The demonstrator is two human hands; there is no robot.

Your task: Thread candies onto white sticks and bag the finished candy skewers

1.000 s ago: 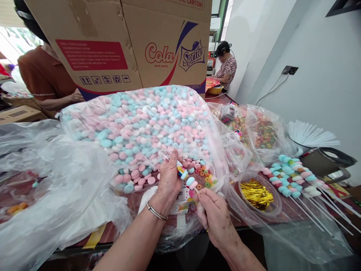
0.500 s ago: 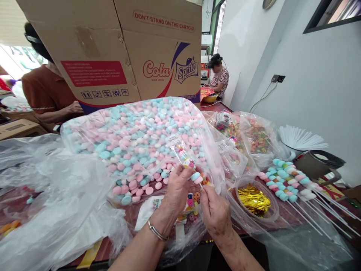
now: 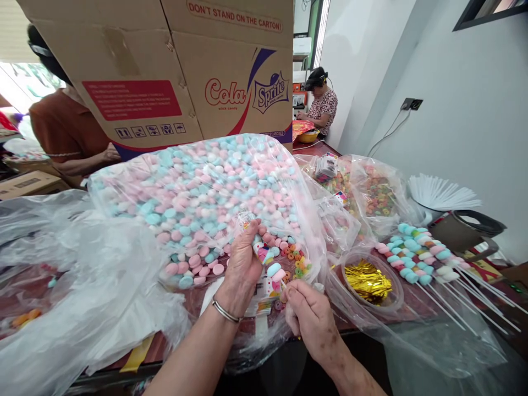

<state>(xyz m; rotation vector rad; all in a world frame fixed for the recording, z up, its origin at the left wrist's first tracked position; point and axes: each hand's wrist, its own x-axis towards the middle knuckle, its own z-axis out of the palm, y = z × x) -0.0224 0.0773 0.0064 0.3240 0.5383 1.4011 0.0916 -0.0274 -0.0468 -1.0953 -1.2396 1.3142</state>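
Observation:
My left hand is closed around a clear printed plastic sleeve; its fingers cover part of what is inside. Just below the sleeve's lower end, blue, white and pink marshmallows show on a thin white stick. The fingers of my right hand pinch that stick under the marshmallows. Whether the skewer's top sits inside the sleeve is hard to make out. Beneath my hands lie ring-shaped gummies and loose pink and blue marshmallows.
A big clear bag of marshmallows fills the middle, before a tall carton. At right are a tub of gold ties, several finished skewers, a grey jug and white sticks. Two people sit beyond.
Both hands have come lower and nearer to me, with the left one also shifting left. The sleeve and the marshmallow skewer have moved down along with them.

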